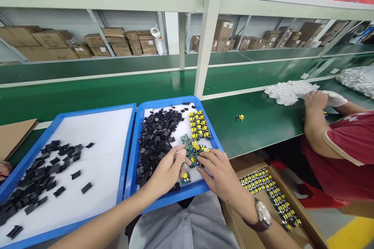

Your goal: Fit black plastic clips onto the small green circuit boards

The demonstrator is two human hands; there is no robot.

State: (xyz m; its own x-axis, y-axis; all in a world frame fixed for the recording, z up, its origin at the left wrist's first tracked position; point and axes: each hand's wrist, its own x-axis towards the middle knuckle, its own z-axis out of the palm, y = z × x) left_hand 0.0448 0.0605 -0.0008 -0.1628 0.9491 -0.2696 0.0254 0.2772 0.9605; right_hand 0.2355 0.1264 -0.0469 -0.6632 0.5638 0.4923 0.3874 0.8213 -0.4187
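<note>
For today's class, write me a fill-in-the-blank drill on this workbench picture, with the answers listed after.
1. The left hand and right hand touch circuit boards in a tray coloured ____.
2. The watch sits on the ____ wrist.
3. The small parts heaped beside those boards are ____.
4. One stray board lies on the ____ bench.
Answers: blue; right; black; green.

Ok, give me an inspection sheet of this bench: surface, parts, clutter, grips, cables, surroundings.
Surface: green bench, carrying left tray and right tray, both blue.
Job's things: right tray holds black clips, yellow-topped boards and loose boards.
Clutter: one stray board on the bench; scattered clips in the left tray.
Grips: left hand and right hand meet over the loose boards; hold unclear.
Cables: nothing seen.
Surroundings: co-worker's hand at white parts; board box below; cartons on shelves.
</note>
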